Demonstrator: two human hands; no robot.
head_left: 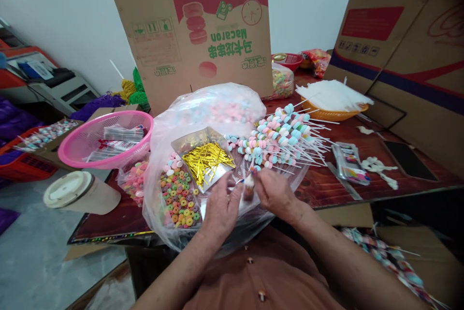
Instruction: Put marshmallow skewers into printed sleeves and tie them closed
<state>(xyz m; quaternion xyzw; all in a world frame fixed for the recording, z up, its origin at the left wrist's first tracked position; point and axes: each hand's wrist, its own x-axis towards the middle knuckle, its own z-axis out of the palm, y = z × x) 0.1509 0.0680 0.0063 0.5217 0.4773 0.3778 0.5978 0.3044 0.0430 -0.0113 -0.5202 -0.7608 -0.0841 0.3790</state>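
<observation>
My left hand (222, 203) is in front of a tray of gold twist ties (207, 162), its thumb and fingers drawn together at a small blue-and-white bit that is too blurred to name. Close by on the right, my right hand (274, 193) is closed, its fingertips around something mostly hidden. A small blurred brown-and-white piece (249, 187) shows between the two hands. Just beyond them lies a heap of marshmallow skewers (282, 136) on white sticks. Left of my left hand, colourful ring candies (181, 199) lie on the clear plastic bag (154, 203).
A tall cardboard box (203, 68) stands behind; another box (409, 53) rises at right. Around the table are a pink basket (72, 148), a lidded cup (87, 194), an orange basket of white sheets (326, 114), a stack of packets (350, 162) and a phone (409, 159).
</observation>
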